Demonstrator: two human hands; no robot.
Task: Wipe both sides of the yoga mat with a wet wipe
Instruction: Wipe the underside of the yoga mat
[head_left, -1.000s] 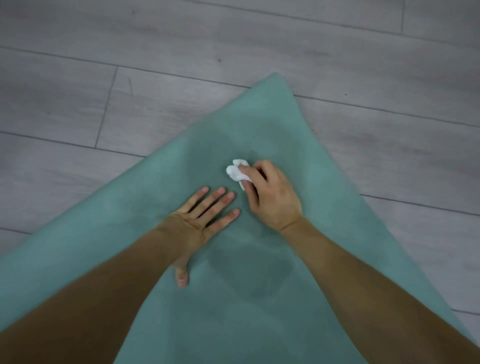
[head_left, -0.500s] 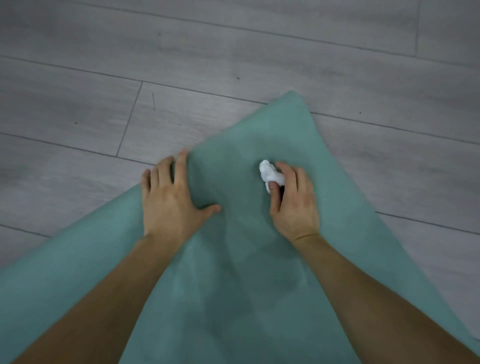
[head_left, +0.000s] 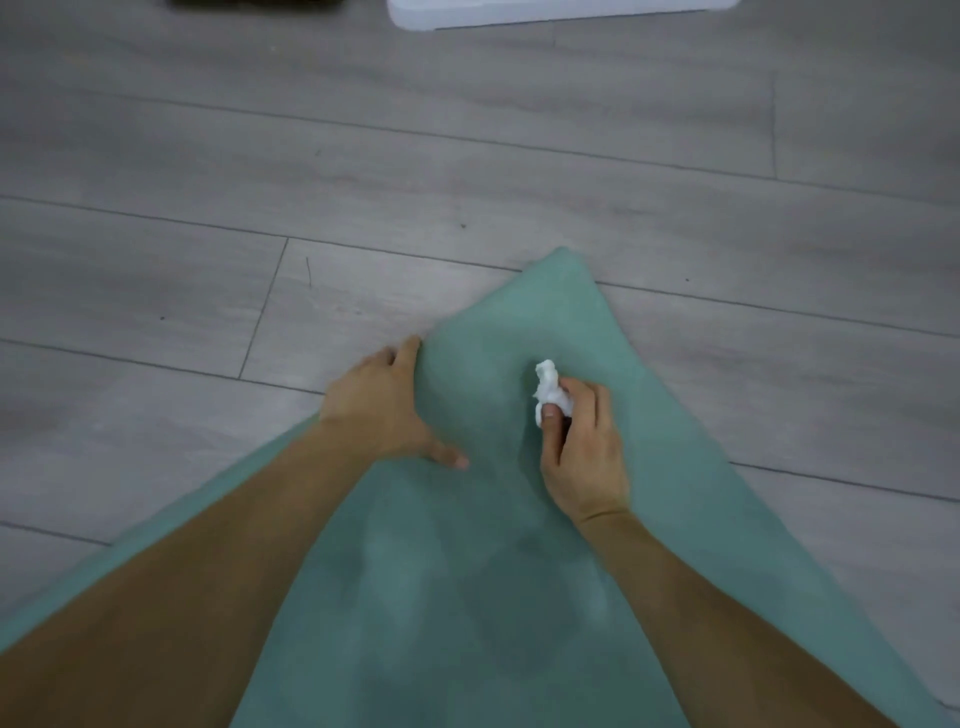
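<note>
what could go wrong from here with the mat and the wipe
1. The left hand has its fingers curled over the yoga mat's left edge. If it lifts to flip now, the far corner may go unwiped.
2. The wet wipe is balled up in the right hand, so little of it touches the mat and patches could be missed.
3. Damp, darker patches show near the person; flipping them onto the grey floor might pick up dirt.

Bare floor (head_left: 467, 156) lies open beyond the mat (head_left: 467, 597) corner and to both sides. Far off at the top edge sit a white box (head_left: 545, 10) and a dark thing (head_left: 249, 2), well apart from the mat.
</note>
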